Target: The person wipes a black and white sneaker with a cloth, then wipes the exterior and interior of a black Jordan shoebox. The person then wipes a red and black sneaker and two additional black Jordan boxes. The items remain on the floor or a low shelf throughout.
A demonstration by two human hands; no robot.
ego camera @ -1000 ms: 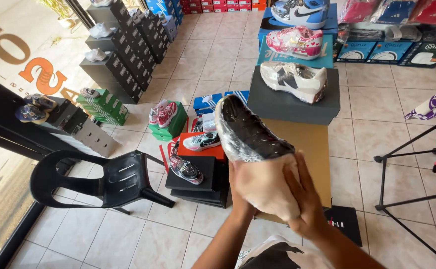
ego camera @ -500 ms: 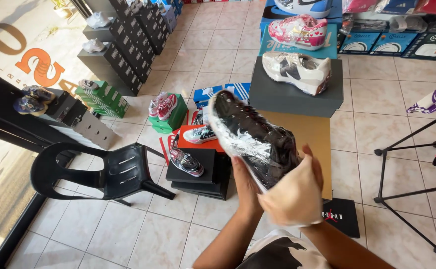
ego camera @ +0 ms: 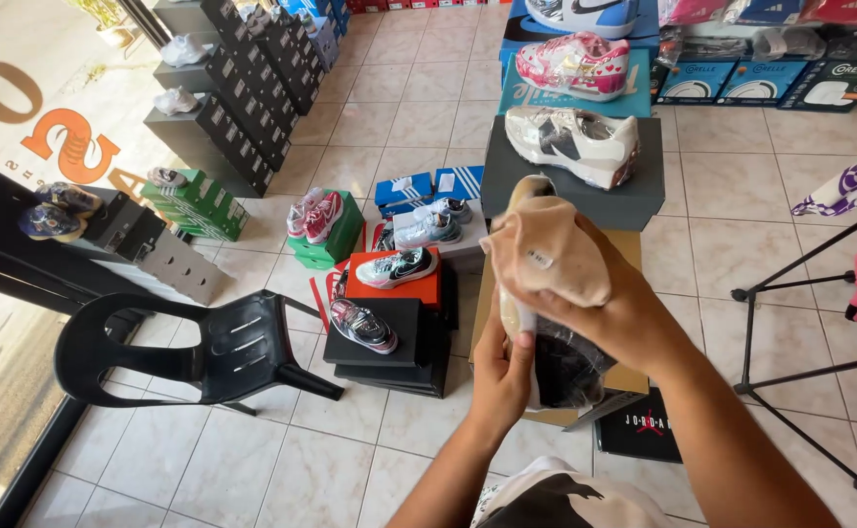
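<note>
My left hand (ego camera: 503, 367) grips a dark shoe wrapped in clear plastic (ego camera: 558, 360) from below, holding it upright in front of me. My right hand (ego camera: 616, 311) presses a beige cloth (ego camera: 546, 252) over the upper part of the shoe. Both hands are above a brown cardboard box (ego camera: 628, 379) and below a dark box (ego camera: 634, 203) carrying a white and grey sneaker (ego camera: 573, 143).
A black plastic chair (ego camera: 199, 342) stands at the left. Stacks of shoe boxes topped with sneakers (ego camera: 389, 311) fill the tiled floor ahead. A black metal stand (ego camera: 790, 323) with hanging garments is at the right. Dark box shelves (ego camera: 243, 83) line the far left.
The shoe has been turned from sole-up to upright, and my right hand has carried the beige cloth from its lower end up over its top. The view shifted slightly.
</note>
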